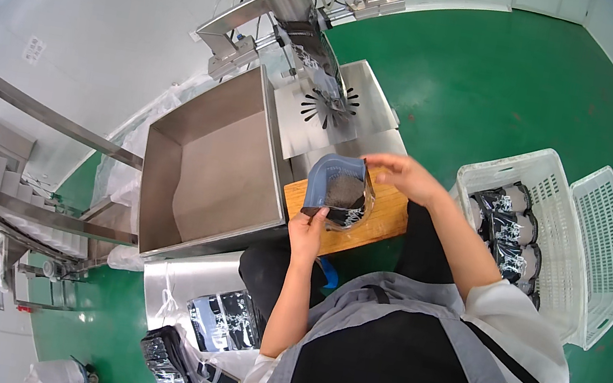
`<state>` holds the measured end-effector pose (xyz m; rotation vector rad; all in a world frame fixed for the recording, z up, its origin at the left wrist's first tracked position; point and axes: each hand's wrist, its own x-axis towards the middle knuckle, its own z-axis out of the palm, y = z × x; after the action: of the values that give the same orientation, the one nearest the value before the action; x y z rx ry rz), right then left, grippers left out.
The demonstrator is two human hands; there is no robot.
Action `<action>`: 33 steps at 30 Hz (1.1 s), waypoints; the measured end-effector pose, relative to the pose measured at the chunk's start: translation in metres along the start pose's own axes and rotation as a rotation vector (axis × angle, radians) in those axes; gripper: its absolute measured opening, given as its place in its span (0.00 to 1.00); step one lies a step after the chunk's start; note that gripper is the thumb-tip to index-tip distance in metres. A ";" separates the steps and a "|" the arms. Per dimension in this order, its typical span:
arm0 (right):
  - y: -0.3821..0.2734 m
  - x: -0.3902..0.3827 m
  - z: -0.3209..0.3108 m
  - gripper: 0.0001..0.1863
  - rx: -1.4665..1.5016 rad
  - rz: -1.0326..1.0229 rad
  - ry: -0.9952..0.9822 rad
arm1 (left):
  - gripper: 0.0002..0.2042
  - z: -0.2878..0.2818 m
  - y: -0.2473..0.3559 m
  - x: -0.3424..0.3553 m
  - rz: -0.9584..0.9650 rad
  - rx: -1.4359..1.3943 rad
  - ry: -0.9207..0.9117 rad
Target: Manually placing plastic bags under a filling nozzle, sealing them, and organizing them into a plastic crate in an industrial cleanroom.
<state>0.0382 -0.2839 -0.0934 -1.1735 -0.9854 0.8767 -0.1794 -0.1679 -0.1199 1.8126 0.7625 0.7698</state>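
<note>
A pouch [344, 190] with a blue border, a clear middle and dark grainy contents is held up over a wooden board. My left hand [306, 233] is closed on its lower left corner, thumb in front. At the upper right corner is my right hand [407, 179], its fingers stretched out and the tips at the pouch's edge. The thumb of that hand sits apart from the fingers. Beneath the pouch lies the yellowish wooden board [386, 219]. Just beyond it stands a metal machine [323, 74] with a slotted plate [329, 108] under its spout.
A deep steel bin [222, 170] stands left of the board. On the right, a white crate [561, 180] holds several filled pouches [508, 231], with another perforated white crate [600, 254] against it. Stacked flat pouches [223, 321] and a phone [219, 378] lie on a metal surface at lower left.
</note>
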 end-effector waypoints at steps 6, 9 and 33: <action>0.015 0.006 0.007 0.15 0.116 0.138 -0.094 | 0.08 0.001 -0.015 0.013 -0.073 -0.147 -0.053; 0.022 0.013 0.003 0.05 -0.299 -0.128 -0.061 | 0.07 0.008 -0.010 0.016 -0.061 -0.300 -0.034; 0.056 0.042 0.046 0.14 0.266 0.122 0.511 | 0.12 0.019 0.008 0.132 -0.674 -0.535 -0.803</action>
<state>0.0062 -0.2195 -0.1377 -1.1546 -0.3731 0.7233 -0.0842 -0.0770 -0.0967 1.1023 0.4950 -0.2050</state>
